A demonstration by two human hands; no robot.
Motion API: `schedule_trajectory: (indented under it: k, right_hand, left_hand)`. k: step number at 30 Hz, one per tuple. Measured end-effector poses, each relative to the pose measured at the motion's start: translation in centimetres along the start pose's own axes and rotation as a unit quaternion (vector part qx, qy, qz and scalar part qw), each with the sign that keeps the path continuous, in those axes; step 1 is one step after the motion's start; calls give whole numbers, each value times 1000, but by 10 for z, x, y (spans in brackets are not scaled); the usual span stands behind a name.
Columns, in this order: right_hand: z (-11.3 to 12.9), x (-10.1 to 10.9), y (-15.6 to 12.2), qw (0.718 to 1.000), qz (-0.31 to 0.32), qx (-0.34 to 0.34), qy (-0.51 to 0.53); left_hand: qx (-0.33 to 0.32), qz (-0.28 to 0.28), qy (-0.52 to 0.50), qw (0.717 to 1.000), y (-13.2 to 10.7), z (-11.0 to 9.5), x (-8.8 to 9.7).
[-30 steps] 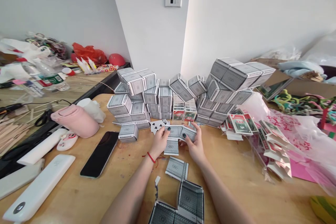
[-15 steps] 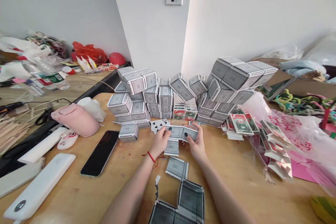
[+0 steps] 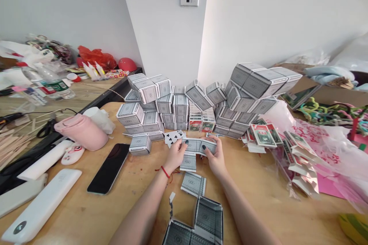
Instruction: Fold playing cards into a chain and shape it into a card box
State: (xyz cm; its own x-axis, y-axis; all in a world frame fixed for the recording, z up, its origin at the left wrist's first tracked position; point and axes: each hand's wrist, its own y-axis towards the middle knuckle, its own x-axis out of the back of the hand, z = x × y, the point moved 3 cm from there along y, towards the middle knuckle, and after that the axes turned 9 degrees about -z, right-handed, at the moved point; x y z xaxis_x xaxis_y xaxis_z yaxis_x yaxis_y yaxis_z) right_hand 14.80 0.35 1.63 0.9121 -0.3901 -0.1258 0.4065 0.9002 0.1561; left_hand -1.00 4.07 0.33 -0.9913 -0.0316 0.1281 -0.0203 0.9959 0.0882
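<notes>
Between my two hands is a strip of grey-patterned playing cards (image 3: pixel 194 145), held just above the table. My left hand (image 3: pixel 176 154) pinches its left end with the thumb on top. At the right end, my right hand (image 3: pixel 215 155) grips it the same way, and that end tilts slightly. Below the strip hangs or lies another patterned card (image 3: pixel 188 163); whether it is joined on I cannot tell. A folded card piece (image 3: pixel 193 183) lies nearer me, above an open box shape made of cards (image 3: pixel 209 214). Face-up club cards (image 3: pixel 173 137) lie beyond my left hand.
Stacked card cubes (image 3: pixel 181 105) stand along the back, with more piled at right (image 3: pixel 255 80). Left are a black phone (image 3: pixel 109 168), a white power bank (image 3: pixel 43 204) and a pink pouch (image 3: pixel 83 132). Opened card boxes (image 3: pixel 301 164) and pink plastic (image 3: pixel 324 149) lie right.
The view has shifted very slightly. Both hands keep their grip on the card strip, with almost no visible movement.
</notes>
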Motion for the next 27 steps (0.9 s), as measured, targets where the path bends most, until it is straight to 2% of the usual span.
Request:
schedule_trajectory:
  k: [4,7,15,27]
  right_hand:
    - [0,-2,-2,999,42,0,32]
    - [1,-5,-3,997,61,-11,51]
    - [-5,-6,-4,989,88,-59,103]
    - [-4,-7,-4,985,101,-68,125]
  left_hand:
    - [11,-5,-22,1000,1,2,0]
    - [20,19,-51,998,2,3,0]
    - [32,72,-37,996,3,1,3]
    - [57,95,-73,991,2,-1,3]
